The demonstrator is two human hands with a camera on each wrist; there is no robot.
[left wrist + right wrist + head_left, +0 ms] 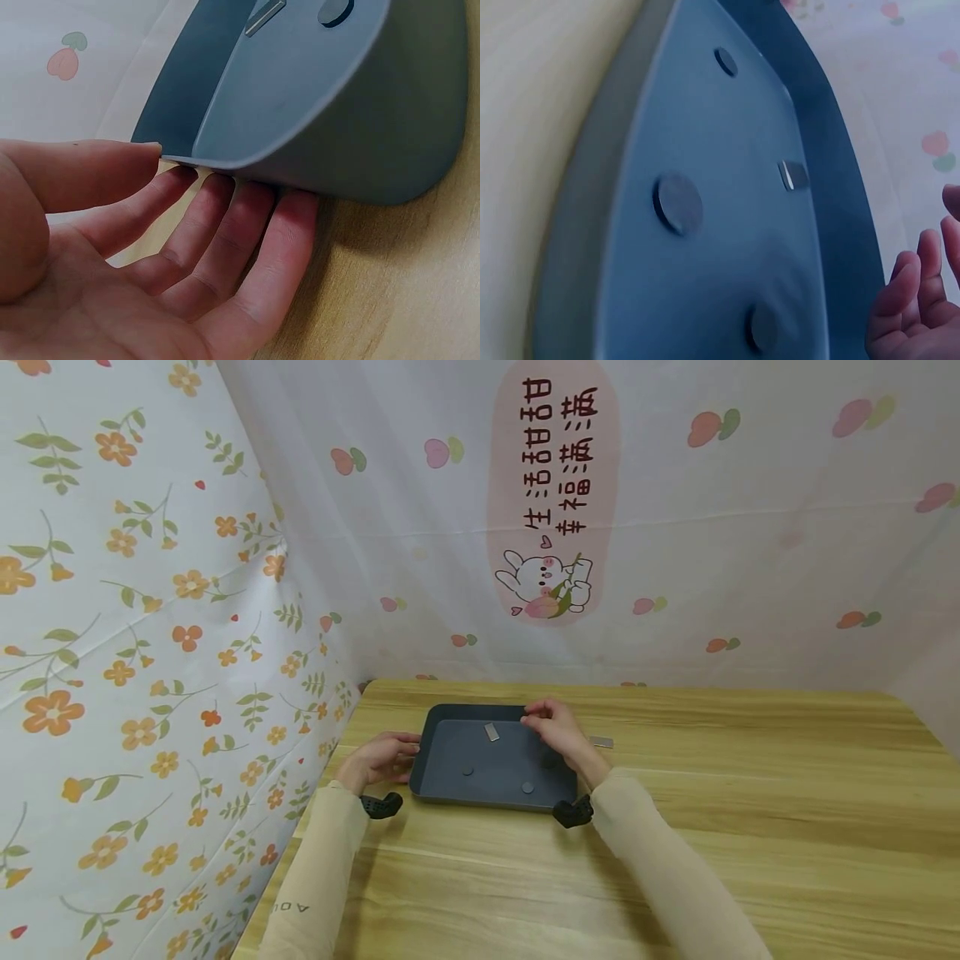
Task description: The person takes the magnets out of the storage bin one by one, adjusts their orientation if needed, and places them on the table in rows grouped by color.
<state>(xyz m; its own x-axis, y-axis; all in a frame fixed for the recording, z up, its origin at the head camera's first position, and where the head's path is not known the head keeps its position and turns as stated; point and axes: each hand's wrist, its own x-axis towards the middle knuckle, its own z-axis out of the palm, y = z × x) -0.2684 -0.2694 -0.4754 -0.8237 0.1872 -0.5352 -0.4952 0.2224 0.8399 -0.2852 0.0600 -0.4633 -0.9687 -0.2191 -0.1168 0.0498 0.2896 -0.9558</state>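
A dark blue-grey tray [487, 793] lies on the wooden table. In it are a small silvery rectangular piece [491, 732] and several dark round discs [679, 204], one in shadow near my right wrist. At the tray's left side is my left hand [381, 757]; its loosely bent fingertips [295, 201] touch the outer wall and the thumb tip is right at the rim. My right hand [557, 727] is at the back right of the tray, overlapping the far rim in the head view. Its fingers are relaxed, with nothing visible between them.
Just right of the tray, another flat rectangular piece [601, 742] lies on the wooden table [750, 810]. A flowered cloth [150, 652] hangs along the left, and a printed cloth [675, 543] hangs behind the table. Black wrist cameras sit below both hands.
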